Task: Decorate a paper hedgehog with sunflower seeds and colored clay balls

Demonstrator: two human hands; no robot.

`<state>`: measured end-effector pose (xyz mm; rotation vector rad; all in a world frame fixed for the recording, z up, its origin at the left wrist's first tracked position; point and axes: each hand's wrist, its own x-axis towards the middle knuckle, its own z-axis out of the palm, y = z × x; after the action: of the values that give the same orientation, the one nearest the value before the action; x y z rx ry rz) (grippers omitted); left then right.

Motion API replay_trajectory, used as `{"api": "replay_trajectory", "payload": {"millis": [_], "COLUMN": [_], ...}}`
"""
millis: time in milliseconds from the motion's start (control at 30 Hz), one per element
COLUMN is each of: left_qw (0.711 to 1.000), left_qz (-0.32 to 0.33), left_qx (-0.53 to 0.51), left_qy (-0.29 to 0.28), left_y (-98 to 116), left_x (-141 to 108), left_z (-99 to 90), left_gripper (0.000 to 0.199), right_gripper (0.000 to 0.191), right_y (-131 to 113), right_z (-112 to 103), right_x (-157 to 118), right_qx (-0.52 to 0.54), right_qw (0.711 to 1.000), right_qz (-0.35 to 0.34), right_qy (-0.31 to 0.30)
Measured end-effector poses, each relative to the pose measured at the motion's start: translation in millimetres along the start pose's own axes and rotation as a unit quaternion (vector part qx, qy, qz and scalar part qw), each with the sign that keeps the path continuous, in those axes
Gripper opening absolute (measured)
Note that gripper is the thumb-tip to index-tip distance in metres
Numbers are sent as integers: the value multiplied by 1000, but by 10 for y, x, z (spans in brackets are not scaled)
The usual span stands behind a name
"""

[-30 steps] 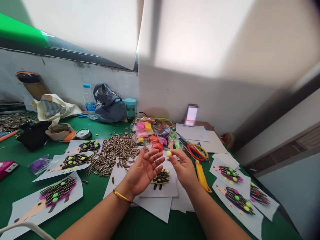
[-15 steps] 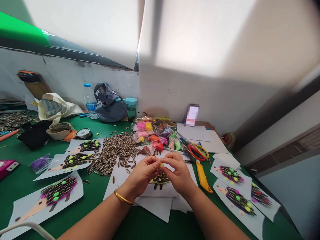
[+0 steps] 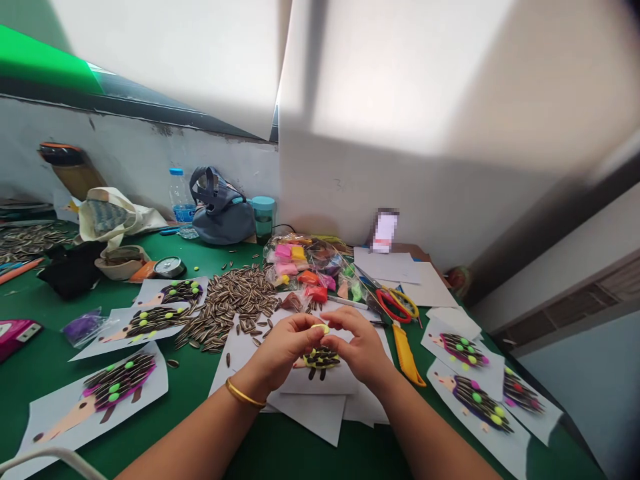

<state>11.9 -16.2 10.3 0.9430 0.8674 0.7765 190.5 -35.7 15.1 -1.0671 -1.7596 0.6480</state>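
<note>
seed pile [image 3: 235,300]: striped husks, dry-looking, matt, rough as a heap
yellow lump [image 3: 321,329], right of seed pile: clay-like, smooth, matt
picture sheet [image 3: 344,385], nearer and right of seed pile: white paper, smooth, matt
bags [image 3: 320,253], beyond and right of seed pile: clear plastic film, crinkled, glossy
bangle [image 3: 242,393], nearer than seed pile: gold-coloured metal, smooth, shiny
round tin [image 3: 169,267], left of seed pile: silvery metal, shiny
handbag [image 3: 225,220], beyond seed pile: blue-grey cloth, matt
</note>
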Motion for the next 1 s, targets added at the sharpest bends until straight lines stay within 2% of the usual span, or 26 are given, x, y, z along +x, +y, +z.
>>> {"api": "replay_trajectory", "payload": {"millis": [100,267,467,600,767,900,1000], "left_qw": [1000,998,998,998,999,997,998], "left_qz": [-6,-7,-7,-12,18,10,19], "left_qx": [-4,-18,50,23,-44,-70,-57], "left_qy": [-11,-57,-48,-51,-24,-35,-27], "left_y": [2,-2,14,24,38,31,-5], "left_x": [-1,23,13,11,30,23,20], "left_z": [16,20,-23,-27,-19,0,9], "left_gripper": [39,43,43,40,31,36,39], "right_gripper": [14,10,6,5,8,20,20], "right_y": [-28,-34,-11,-19,-28,-21,-18], "right_z": [12,31,25,4,-57,-59,-14], "right_x": [-2,-21,-27,-8,11,1,-18], "right_qx": [-16,-57,-118,-106,-29,-15,-30], "right_qw": [1000,998,991,992,999,1000,999], "right_qz": [-1,-23,-61,-68,-9,-14,-7], "right_qy": [-1,-2,-13,-3,31,20,39]}}
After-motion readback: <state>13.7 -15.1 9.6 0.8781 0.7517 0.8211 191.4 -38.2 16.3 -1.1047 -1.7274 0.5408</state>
